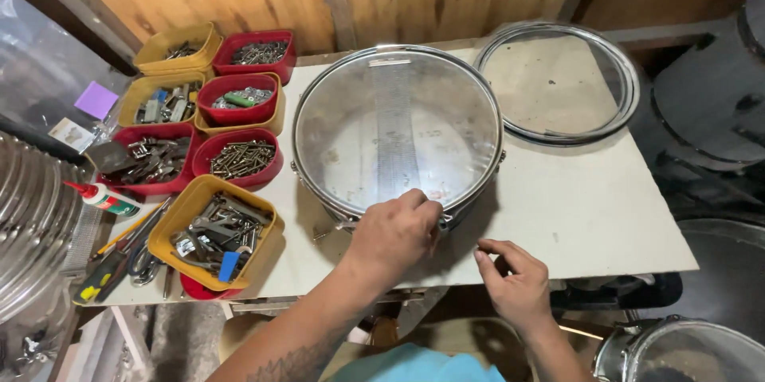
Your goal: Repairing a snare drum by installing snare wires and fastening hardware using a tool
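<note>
Left hand (396, 232) curled over the near rim of the drum (397, 133), fingers closed on a lug, steadying it flat on the table (590, 215). Right hand (514, 277) just right of it, off the drum, thumb and finger pinched; cannot tell what's held. Part bins (215, 231) lie far left, hoop (558, 83) beyond.

Bare table (606, 207) right of the drum (397, 131); parts trays (211, 151) crowd its left, hoops (558, 83) behind.

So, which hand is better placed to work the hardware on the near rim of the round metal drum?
Probably the left hand: it already rests on the near rim of the round chrome-rimmed drum. The right hand hovers beside it above the pale tabletop, fingers pinched, touching nothing visible.
</note>
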